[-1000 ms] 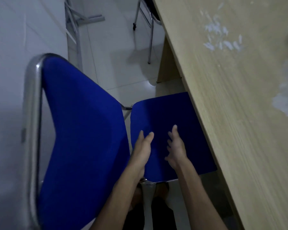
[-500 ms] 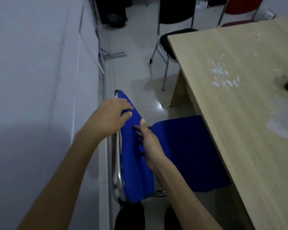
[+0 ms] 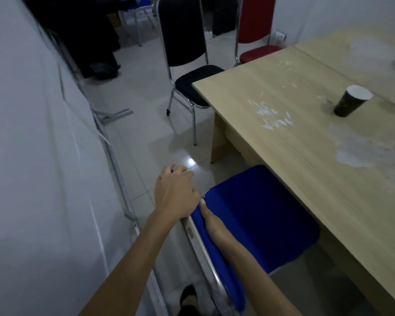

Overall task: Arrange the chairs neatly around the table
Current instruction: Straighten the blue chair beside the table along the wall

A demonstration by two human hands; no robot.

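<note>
Head view: three chairs, blue chair (image 3: 260, 215), black chair (image 3: 192, 65), red chair (image 3: 255, 23), one table (image 3: 306, 156).

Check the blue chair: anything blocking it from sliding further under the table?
Nothing visible. The blue chair seat already sits partly under the table edge, and the floor by it looks clear. The left hand and right hand are on the backrest. Space beneath the table is hidden.
</note>
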